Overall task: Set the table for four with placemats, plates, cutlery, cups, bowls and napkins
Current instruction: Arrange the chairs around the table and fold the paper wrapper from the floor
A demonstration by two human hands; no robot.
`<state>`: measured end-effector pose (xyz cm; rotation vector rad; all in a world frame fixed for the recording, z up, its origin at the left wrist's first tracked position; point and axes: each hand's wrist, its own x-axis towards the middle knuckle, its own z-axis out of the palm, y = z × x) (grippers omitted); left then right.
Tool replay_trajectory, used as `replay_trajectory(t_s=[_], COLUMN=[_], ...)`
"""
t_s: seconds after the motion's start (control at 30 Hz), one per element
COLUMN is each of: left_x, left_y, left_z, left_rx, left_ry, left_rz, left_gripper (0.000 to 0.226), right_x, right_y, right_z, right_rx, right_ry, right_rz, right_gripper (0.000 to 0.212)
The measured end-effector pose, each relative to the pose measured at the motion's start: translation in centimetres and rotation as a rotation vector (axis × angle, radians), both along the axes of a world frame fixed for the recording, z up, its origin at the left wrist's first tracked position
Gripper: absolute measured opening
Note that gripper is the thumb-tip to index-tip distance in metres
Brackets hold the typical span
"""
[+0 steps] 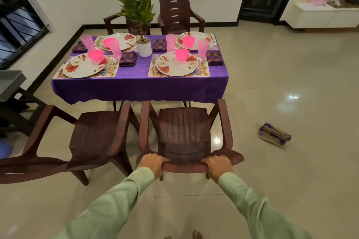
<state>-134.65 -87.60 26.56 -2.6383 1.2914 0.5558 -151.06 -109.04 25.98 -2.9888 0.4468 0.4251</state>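
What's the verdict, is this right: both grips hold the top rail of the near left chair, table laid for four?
Not quite. The head view shows the left grip and right grip holding the top rail of the near right chair. The table is laid for four, as stated.

On the table (136,87), four placemats (204,73) under plates (171,70), bowls (182,54) on top. Plant pot (144,47) between; chairs (184,128) before and behind.
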Motion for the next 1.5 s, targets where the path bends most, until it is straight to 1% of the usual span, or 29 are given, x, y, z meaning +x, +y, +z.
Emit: replay_trajectory(t_s=[0.1,0.37,0.53,0.77,0.83,0.87,0.93,1.0,1.07,1.13,1.23,1.4,1.5], left_x=[-0.5,-0.9,-1.1,-1.2,-1.3,-1.3,-1.4,-1.6,-1.5,-1.1,0.0,2.8,5.1], left_y=[0.3,1.2,1.3,1.3,1.4,1.4,1.8,2.7,3.8,5.8,10.1,20.9,29.1], left_z=[-0.3,-0.8,-1.1,-0.8,-0.7,-0.6,-0.3,0.7,2.3,4.3,7.1,10.8,12.1], left_rx=[-0.001,-0.017,-0.005,-0.017,-0.026,-0.029,-0.057,-0.094,-0.139,-0.236,-0.385,-0.619,-0.719], left_ry=[-0.002,-0.018,0.009,0.026,0.039,0.047,0.068,0.106,0.165,0.181,0.152,0.054,0.008], left_rz=[0.003,-0.023,-0.017,-0.024,-0.02,-0.016,0.016,0.055,0.098,0.17,0.289,0.521,0.645], left_gripper=[0.045,0.035,0.045,0.04,0.04,0.044,0.057,0.071,0.08,0.082,0.077,0.064,0.056], right_x=[-0.5,-1.3,-1.8,-1.8,-1.9,-1.9,-1.9,-1.7,-1.0,0.7,4.8,12.9,18.0], right_y=[0.2,1.1,1.2,1.3,1.3,1.2,1.1,1.2,1.6,3.0,6.8,17.1,25.1], right_z=[0.0,-0.6,-0.5,0.1,0.4,0.6,0.9,1.7,2.8,3.9,5.5,8.7,10.3], right_rx=[-0.007,-0.03,-0.044,-0.041,-0.024,0.002,0.073,0.186,0.311,0.369,0.388,0.431,0.475], right_ry=[0.008,0.017,0.017,0.049,0.075,0.089,0.116,0.136,0.1,0.016,-0.111,-0.364,-0.495], right_rz=[-0.003,-0.003,0.004,0.021,0.044,0.052,0.069,0.083,0.063,0.063,0.09,0.152,0.186], right_gripper=[0.036,0.04,0.039,0.04,0.046,0.052,0.071,0.091,0.097,0.089,0.07,0.044,0.035])
